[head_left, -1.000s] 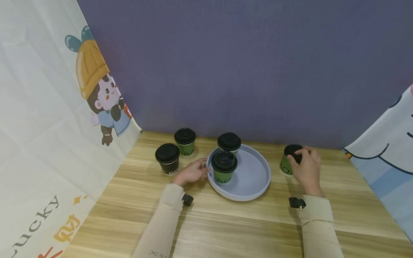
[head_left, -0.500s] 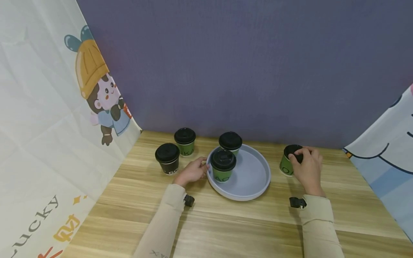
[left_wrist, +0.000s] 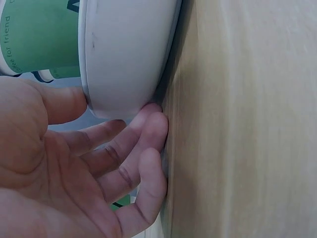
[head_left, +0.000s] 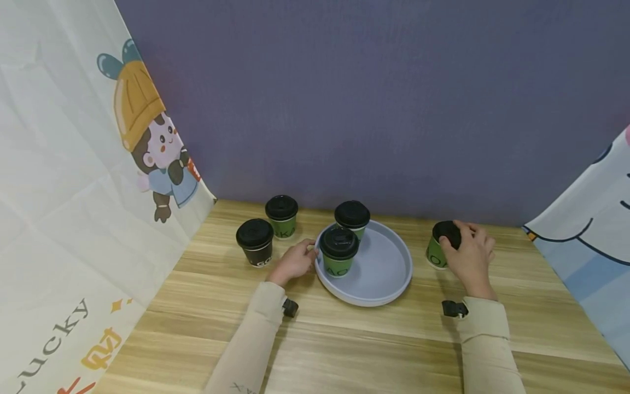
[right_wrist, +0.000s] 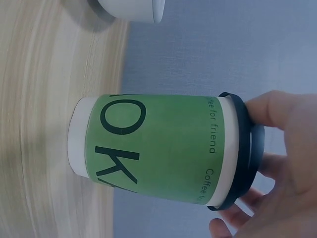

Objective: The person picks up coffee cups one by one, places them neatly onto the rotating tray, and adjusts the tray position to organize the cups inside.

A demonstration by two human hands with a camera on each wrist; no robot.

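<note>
In the head view, my left hand (head_left: 294, 261) is at the left side of a round pale grey tray (head_left: 381, 273). The left wrist view has its thumb on the rim and fingers curled against the lower wall, near the tabletop. Two lidded coffee cups stand upright on the tray: a green front cup (head_left: 337, 264) and a back cup (head_left: 351, 214) partly hidden behind it. Farther right, my right hand (head_left: 467, 254) holds the black lid (right_wrist: 242, 153) of another green coffee cup (right_wrist: 163, 148) between thumb and fingers. That cup stands upright on the table.
Left of the tray stand a black coffee cup (head_left: 257, 246) and a green coffee cup (head_left: 282, 221), both with black lids. A dark blue-grey panel (head_left: 374, 109) rises behind the wooden table (head_left: 354, 350). Printed white cloth (head_left: 59, 164) hangs at the left side.
The tray has turned slightly: its front cup has shifted left and back, its back cup a little right. My right fingers have spread a little over the lid; that cup has barely moved.
</note>
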